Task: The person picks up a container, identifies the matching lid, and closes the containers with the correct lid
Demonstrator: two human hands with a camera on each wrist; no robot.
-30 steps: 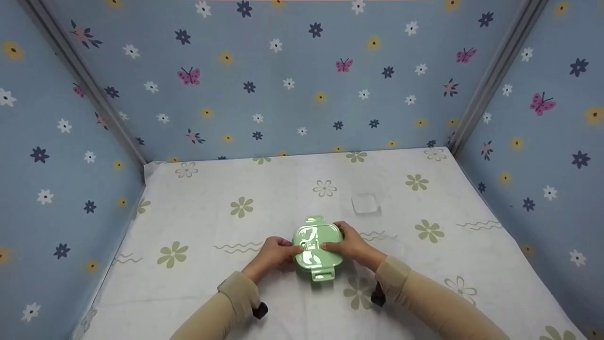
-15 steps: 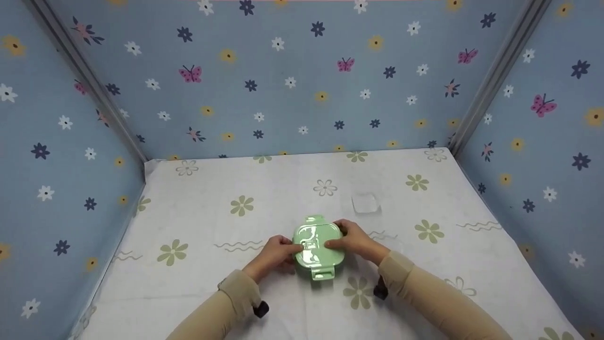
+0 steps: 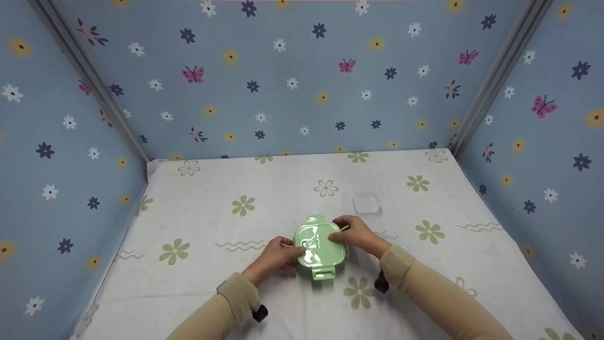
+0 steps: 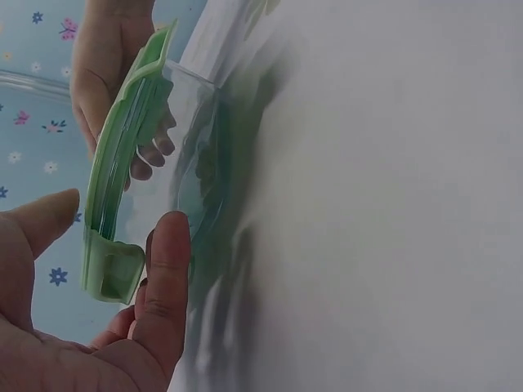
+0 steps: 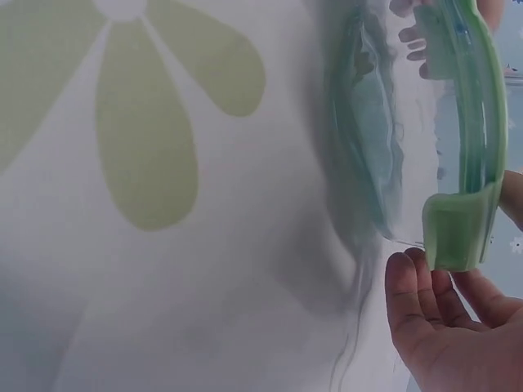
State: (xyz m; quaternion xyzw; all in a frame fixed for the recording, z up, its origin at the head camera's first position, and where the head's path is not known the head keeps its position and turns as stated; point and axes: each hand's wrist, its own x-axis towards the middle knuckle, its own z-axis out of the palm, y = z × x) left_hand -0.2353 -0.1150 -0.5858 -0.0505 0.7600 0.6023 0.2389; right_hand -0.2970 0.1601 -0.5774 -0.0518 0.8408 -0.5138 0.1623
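Observation:
A clear food container with a light green lid point(image 3: 321, 255) sits on the white cloth in the middle of the head view. Two latch flaps stick out, one at its far side and one point(image 3: 323, 273) at its near side. My left hand point(image 3: 276, 257) holds the left side, thumb over the lid and fingers beside the clear wall. At the right side my right hand point(image 3: 361, 236) grips the lid's edge, thumb on top and fingers lower down. In the left wrist view, a green flap point(image 4: 114, 273) lies by my left fingers; another flap point(image 5: 453, 229) shows above my right fingertips.
Behind and right of the container lies a clear, rounded-square thing point(image 3: 366, 204). The flower-printed cloth point(image 3: 273, 184) spreads to blue patterned walls point(image 3: 292, 108) at the back and both sides. Grey posts point(image 3: 495, 75) stand in the back corners.
My right thumb has slid from near the lid's middle toward its right edge, and the right hand has moved slightly away from me. My left hand and the container have barely moved.

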